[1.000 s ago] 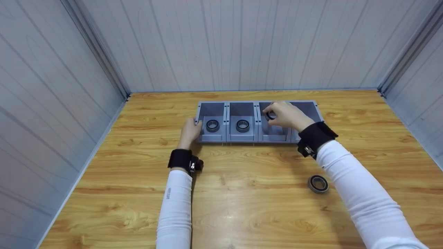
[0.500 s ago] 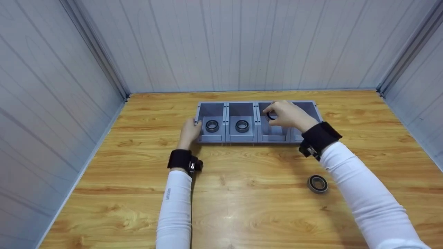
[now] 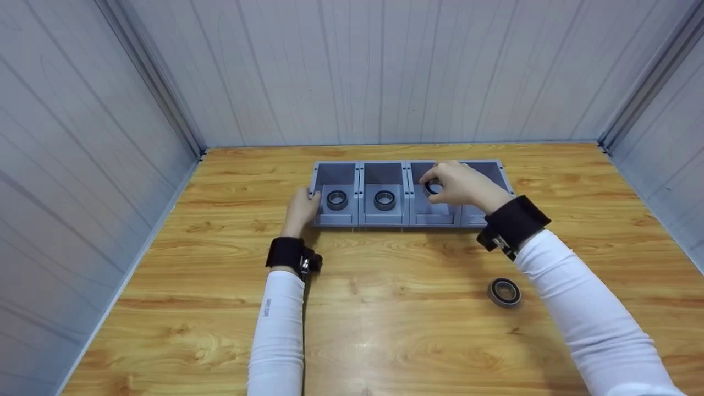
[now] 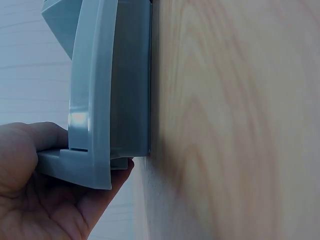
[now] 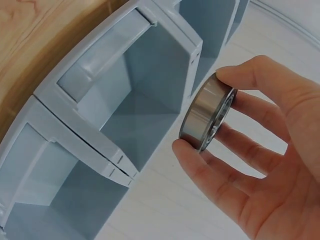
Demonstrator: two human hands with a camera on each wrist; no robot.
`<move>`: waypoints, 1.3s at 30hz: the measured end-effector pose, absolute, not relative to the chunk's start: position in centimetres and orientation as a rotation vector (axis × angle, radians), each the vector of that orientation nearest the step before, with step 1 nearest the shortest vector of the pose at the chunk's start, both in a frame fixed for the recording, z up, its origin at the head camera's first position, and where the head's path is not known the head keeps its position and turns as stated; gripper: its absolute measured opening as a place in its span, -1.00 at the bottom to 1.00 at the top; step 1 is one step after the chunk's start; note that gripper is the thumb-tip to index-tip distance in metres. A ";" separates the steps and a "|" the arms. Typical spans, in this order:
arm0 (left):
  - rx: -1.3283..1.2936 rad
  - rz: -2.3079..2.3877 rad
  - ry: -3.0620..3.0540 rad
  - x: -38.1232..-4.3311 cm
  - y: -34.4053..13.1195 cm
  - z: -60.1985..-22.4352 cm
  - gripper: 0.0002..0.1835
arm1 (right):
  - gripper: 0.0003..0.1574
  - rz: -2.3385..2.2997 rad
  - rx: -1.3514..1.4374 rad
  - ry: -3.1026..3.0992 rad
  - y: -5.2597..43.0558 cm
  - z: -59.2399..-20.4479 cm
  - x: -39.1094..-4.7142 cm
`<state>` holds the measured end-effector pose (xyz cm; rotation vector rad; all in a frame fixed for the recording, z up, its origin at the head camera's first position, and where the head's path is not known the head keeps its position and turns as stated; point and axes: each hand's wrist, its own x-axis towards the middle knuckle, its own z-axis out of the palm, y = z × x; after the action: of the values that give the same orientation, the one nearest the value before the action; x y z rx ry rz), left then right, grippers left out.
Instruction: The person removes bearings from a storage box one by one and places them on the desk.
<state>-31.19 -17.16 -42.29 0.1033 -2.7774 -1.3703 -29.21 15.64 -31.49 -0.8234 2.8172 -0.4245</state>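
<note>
My right hand (image 3: pixel 459 184) pinches a ball bearing (image 5: pixel 207 112) between thumb and fingertips, over the third compartment from the left of a grey divided bin (image 3: pixel 383 221). In the right wrist view the bearing's shiny outer ring faces the bin, clear of its rim. My left hand (image 3: pixel 301 210) grips the bin's left end, thumb over the side wall and fingers beneath the lip, as the left wrist view shows. One bearing (image 3: pixel 337 200) lies flat in the leftmost compartment, another (image 3: pixel 384 200) in the second. The rightmost compartment is partly hidden behind my right hand.
Another bearing (image 3: pixel 504 292) lies on the wooden table (image 3: pixel 363 308), in front of the bin and beside my right forearm. Behind the bin stands a pale panel wall (image 3: pixel 379 71), with more panels on both sides.
The right hand stays over the third compartment with the bearing; its wrist and forearm have shifted slightly right. The left hand keeps its hold on the bin's end.
</note>
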 end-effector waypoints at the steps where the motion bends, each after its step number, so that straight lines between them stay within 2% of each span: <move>1: 0.108 -1.365 -2.779 -31.2 -17.2 -42.3 -0.79 | -0.54 -0.423 -0.829 2.817 15.6 -31.5 -29.1; 19: 0.125 -1.334 -2.783 -31.1 -17.3 -42.4 -0.74 | -0.59 -0.373 -0.899 2.802 15.7 -31.0 -27.3; 27: 0.129 -1.314 -2.803 -31.2 -17.1 -42.4 -0.80 | -0.59 -0.349 -0.907 2.784 15.5 -30.8 -26.5; 39: 0.165 -1.345 -2.834 -31.3 -17.2 -42.4 -0.74 | -0.65 -0.369 -0.947 2.805 15.3 -30.8 -25.4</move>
<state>-31.29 -17.24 -42.36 0.1651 -2.8343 -1.3447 -25.43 15.33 -30.83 -0.9473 2.8047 -0.3688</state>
